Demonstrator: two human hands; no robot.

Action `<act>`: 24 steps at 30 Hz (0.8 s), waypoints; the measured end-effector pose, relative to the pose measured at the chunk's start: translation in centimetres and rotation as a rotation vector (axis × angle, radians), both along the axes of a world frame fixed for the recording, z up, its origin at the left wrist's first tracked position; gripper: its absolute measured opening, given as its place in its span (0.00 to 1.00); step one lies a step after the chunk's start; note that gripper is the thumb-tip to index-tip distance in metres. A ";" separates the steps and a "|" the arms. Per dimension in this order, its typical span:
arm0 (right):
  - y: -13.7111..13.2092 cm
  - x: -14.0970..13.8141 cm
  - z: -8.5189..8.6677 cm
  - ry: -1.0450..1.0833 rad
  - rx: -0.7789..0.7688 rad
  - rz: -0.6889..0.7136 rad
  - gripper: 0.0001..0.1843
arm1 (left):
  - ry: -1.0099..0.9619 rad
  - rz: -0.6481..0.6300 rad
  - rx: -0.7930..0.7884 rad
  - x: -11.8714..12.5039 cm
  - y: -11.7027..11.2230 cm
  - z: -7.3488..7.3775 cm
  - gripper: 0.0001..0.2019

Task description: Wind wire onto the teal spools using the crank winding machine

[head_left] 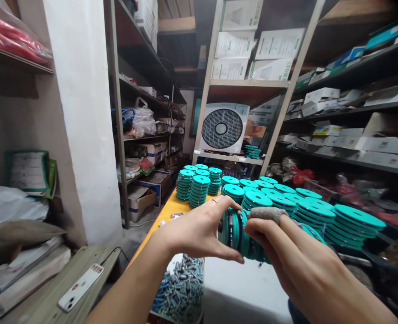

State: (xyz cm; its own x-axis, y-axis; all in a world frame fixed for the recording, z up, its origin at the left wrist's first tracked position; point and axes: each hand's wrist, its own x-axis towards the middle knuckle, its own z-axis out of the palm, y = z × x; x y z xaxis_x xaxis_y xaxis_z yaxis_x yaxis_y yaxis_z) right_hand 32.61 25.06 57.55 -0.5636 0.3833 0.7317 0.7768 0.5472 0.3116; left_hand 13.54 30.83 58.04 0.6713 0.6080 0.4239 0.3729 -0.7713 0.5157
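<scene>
A row of teal spools wound with dark line lies on its side between my hands. My left hand is wrapped round the left end of the row, thumb below and fingers above. Over the right part my right hand has its fingers curled and pressed against the spools; a grey cloth sleeve covers one finger. What those fingertips pinch is hidden. Just behind my hands stand several stacks of similar teal spools. Below my left wrist sits a container full of small dark cylindrical pieces.
The stacks stand on a yellow tabletop. A box fan rests on the shelf behind. Shelves with cartons line the right side. A white phone lies on a board at lower left, beside a white pillar.
</scene>
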 end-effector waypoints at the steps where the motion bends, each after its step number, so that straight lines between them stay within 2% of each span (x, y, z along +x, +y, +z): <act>1: -0.1 -0.2 0.0 0.019 -0.009 -0.009 0.22 | 0.001 0.000 0.004 0.0 0.0 0.0 0.34; 8: -0.8 -1.0 0.1 0.051 -0.061 -0.111 0.23 | 0.001 0.002 0.007 -0.1 0.1 0.0 0.34; 12: -1.0 -1.2 0.4 -0.010 -0.056 -0.188 0.19 | 0.001 -0.006 0.014 -0.1 0.1 -0.1 0.34; 18: -0.9 -1.5 0.3 -0.046 -0.036 -0.206 0.11 | -0.021 -0.011 -0.010 -0.2 0.1 -0.2 0.36; 24: -0.2 -0.9 0.5 -0.129 -0.005 -0.145 0.14 | -0.001 -0.039 0.050 -0.3 0.2 -0.1 0.32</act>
State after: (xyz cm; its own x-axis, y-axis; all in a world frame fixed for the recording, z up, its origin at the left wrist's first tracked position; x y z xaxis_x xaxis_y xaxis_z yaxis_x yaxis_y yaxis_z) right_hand 31.72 24.82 58.09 -0.5909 0.4708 0.6552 0.8016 0.4341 0.4110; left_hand 13.23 31.00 57.94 0.6939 0.5592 0.4537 0.3418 -0.8103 0.4760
